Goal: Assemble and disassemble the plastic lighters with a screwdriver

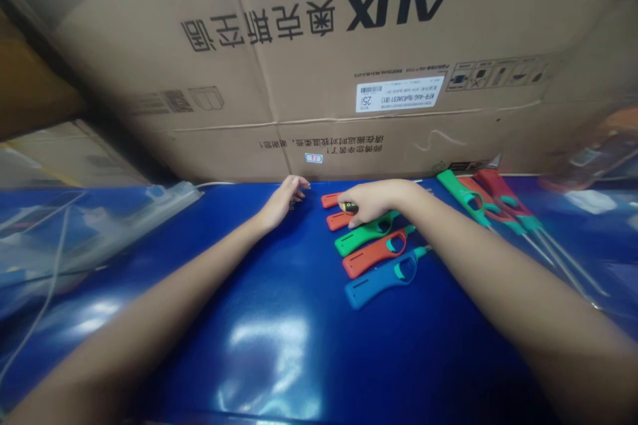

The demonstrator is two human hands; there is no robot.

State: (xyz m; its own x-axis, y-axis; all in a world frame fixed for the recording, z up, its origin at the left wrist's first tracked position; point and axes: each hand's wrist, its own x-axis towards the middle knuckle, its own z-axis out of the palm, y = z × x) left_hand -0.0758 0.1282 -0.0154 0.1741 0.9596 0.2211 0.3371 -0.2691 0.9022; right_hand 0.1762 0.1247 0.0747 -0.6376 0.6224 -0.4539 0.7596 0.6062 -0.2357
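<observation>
My right hand is closed over the upper end of a row of gas lighters. A small black and yellow object, perhaps a tool handle, shows between its fingers; most of it is hidden. Under or beside this hand lie two orange lighters, partly covered. Nearer me in the row are a green lighter, an orange lighter and a blue lighter. Left of the row, my left hand rests near the back of the table, its fingers loosely bent and apart, with nothing visible in them.
A large cardboard box stands across the back of the blue table. More lighters, green and red, are piled at right. Clear plastic bags lie at left. A blurred transparent container stands at far right.
</observation>
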